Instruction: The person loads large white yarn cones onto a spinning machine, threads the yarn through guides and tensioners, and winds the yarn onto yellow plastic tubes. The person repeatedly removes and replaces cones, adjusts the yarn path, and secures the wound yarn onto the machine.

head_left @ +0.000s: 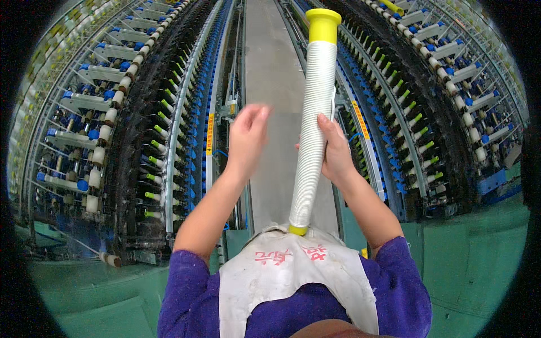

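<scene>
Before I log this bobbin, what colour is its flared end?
The flared end is bright yellow, clearest in the head view.

Before us the aisle floor (271,62) runs straight ahead. To its left we find the left spindle row (160,130), then, farther out, the left roller rack (84,105); to its right, the right spindle row (415,119), then the right roller rack (466,72). Over the aisle, the left hand (248,128) is left of the wound tube (314,101) and apart from it; the right hand (337,151) is on the tube's right side. The tube's near end we see at the upper edge of the apron (287,276), which lies over the shirt (403,287)
</scene>
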A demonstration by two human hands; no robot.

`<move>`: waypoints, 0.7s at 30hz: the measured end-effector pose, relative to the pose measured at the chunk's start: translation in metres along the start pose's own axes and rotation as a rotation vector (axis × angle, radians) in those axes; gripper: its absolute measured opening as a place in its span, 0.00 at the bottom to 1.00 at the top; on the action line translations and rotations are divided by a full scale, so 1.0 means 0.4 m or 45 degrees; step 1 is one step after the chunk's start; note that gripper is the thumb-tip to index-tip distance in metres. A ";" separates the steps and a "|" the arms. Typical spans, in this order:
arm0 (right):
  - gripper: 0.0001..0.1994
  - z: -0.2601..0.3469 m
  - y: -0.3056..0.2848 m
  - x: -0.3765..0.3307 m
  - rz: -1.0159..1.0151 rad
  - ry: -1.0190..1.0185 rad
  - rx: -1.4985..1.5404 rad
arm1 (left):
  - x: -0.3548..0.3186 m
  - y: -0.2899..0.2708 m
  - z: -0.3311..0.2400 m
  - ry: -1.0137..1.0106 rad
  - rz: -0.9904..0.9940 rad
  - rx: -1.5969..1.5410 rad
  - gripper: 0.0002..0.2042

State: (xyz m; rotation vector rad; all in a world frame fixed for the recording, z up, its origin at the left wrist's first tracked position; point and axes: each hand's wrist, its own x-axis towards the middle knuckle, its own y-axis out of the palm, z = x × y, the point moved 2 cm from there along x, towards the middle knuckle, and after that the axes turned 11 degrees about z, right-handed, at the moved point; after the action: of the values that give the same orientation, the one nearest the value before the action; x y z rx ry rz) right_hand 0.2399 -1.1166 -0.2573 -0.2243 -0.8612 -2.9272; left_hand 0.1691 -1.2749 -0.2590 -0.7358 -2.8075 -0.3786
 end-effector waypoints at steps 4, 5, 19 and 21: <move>0.22 -0.021 0.064 0.009 -0.006 0.113 -0.060 | 0.131 0.084 -0.155 0.315 0.019 0.195 0.10; 0.22 -0.025 0.069 0.008 -0.007 0.125 -0.069 | 0.151 0.100 -0.171 0.368 0.023 0.176 0.10; 0.31 0.073 0.033 0.124 0.097 0.131 -0.288 | 0.127 0.121 -0.155 -0.013 0.196 -0.035 0.13; 0.28 0.145 0.027 0.193 0.667 0.252 -0.060 | 0.118 0.128 -0.154 -0.047 0.215 -0.088 0.13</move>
State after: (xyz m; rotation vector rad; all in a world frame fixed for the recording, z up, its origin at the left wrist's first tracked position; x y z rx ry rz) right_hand 0.1719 -1.0968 -0.1907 -0.1340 -0.5939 -2.4314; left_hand 0.1632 -1.2288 -0.1785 -0.9962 -2.7514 -0.4379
